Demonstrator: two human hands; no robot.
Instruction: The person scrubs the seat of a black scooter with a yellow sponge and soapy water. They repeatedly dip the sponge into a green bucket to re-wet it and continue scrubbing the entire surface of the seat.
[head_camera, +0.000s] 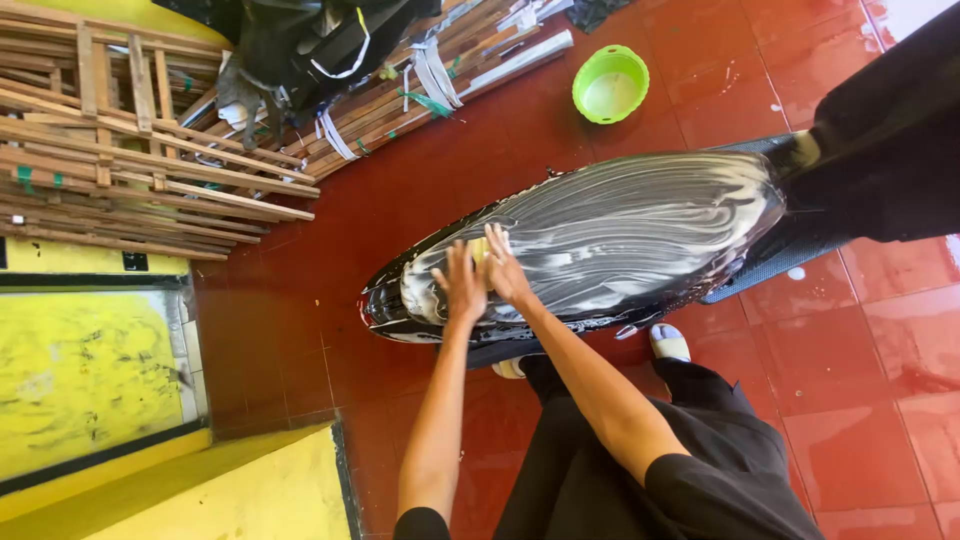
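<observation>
Item: soaping of a glossy black scooter body panel (620, 235), step under way.

Left hand (462, 285): lay flat, fingers spread, palm pressed on the panel's narrow end; gripped nothing that could be seen.

Right hand (506, 268): lay just beside the left, touching it, fingers extended over a yellow sponge (479, 249) of which only a corner showed between the two hands. Whether the fingers curled round the sponge could not be told.

Panel: long, rounded, tapering toward the hands; hard and shiny where bare, coated beyond the hands with white lather in swirled streaks. The black rim below the hands looked barely lathered.

Judgement: scrubbing stage, most of the surface already covered. The next move would likely call for firm, sweeping pressure along the curved edge nearest the hands.

Surroundings: wet red floor tiles (880, 400) beneath the panel; lime-green plastic basin (610, 84), round, well beyond the hands; bundled wooden slats (130, 150), rough and strapped, far to the left of the hands; yellow painted surface (80, 370) left of the left arm.
</observation>
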